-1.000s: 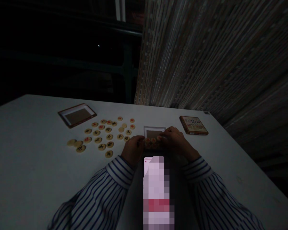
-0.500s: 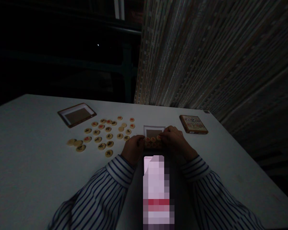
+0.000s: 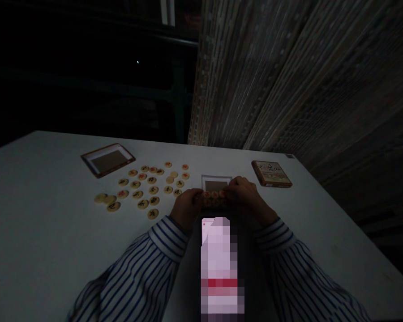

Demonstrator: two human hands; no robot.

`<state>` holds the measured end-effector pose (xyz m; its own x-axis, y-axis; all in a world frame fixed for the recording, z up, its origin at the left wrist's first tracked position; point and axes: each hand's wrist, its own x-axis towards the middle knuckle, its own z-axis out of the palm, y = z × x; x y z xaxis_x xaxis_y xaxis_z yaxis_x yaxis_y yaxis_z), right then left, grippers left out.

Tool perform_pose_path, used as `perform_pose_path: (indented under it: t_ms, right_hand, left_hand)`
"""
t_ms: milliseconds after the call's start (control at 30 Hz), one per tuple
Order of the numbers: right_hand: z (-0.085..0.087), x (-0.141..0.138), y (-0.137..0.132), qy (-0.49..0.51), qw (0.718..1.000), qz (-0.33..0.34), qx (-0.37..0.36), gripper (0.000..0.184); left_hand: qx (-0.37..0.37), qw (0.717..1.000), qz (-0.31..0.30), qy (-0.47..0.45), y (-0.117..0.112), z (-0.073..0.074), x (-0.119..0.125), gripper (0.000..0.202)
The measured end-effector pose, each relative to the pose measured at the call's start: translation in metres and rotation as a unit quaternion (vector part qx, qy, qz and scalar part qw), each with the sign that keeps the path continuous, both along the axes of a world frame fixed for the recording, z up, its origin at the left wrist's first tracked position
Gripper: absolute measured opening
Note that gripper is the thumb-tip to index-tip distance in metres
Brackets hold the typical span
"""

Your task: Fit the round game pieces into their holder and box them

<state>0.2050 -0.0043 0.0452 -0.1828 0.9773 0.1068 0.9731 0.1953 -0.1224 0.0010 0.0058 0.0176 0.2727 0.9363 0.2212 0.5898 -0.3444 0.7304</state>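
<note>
A small open box tray (image 3: 216,184) lies on the white table (image 3: 47,241) just beyond my hands, with several round game pieces (image 3: 214,195) packed in its near half. My left hand (image 3: 186,208) has its fingers curled against the left end of that row of pieces. On the row's right end rests my right hand (image 3: 244,195), fingers bent and pinching at the pieces. Both sleeves are striped blue and white.
Several loose round pieces (image 3: 144,185) with red or black marks lie scattered left of the tray. A brown tray (image 3: 108,159) sits at the far left, a printed box lid (image 3: 271,173) at the far right. A phone (image 3: 219,264) lies between my forearms. A brick wall rises behind.
Both hands stay pressed to the pieces in the tray; only slight finger shifts and a small camera drift show.
</note>
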Motion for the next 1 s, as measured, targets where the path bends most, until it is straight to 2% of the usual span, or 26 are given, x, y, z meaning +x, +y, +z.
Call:
perform_pose_path:
  t_ms: [233, 1000]
  right_hand:
    - [-0.0017, 0.0007, 0.0006, -0.008, 1.000, 0.007, 0.003, 0.020]
    - [-0.0024, 0.0011, -0.0022, -0.021, 1.000, 0.010, 0.009, 0.018]
  left_hand:
    - [0.005, 1.000, 0.006, -0.004, 0.0010, -0.0033, -0.0003, 0.023]
    - [0.008, 1.000, 0.006, 0.006, 0.0006, -0.0015, 0.0000, 0.022]
